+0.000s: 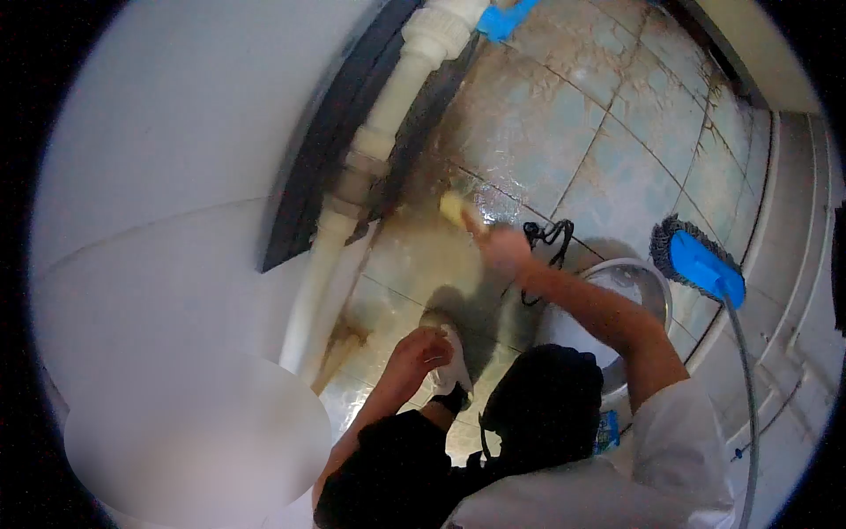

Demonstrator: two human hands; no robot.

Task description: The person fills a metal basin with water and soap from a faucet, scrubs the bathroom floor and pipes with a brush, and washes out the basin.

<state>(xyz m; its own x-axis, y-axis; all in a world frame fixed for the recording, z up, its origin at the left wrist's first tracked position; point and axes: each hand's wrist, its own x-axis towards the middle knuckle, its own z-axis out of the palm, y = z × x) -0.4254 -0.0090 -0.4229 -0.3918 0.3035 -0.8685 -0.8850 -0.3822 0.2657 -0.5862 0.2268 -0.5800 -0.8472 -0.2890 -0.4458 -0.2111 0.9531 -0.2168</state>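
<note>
My right hand (507,251) reaches forward, closed around a small yellow block that looks like a sponge (452,209). The block is down at the wet tiled floor (582,132), where yellowish-brown liquid spreads. My left hand (421,354) hangs over my white shoe (453,360), with its fingers curled inward and nothing visible in them. A looped black cord (553,236) lies just right of my right hand. Under my right forearm stands a round pale bucket (665,304), partly covered by the arm.
A white pipe (392,101) runs along the left wall beside a dark strip (308,167). Blue material (505,21) sits at the top. On the right, a blue mop head (701,263) with grey fringe has a long pole (750,397). A blue packet (606,432) lies near my knee.
</note>
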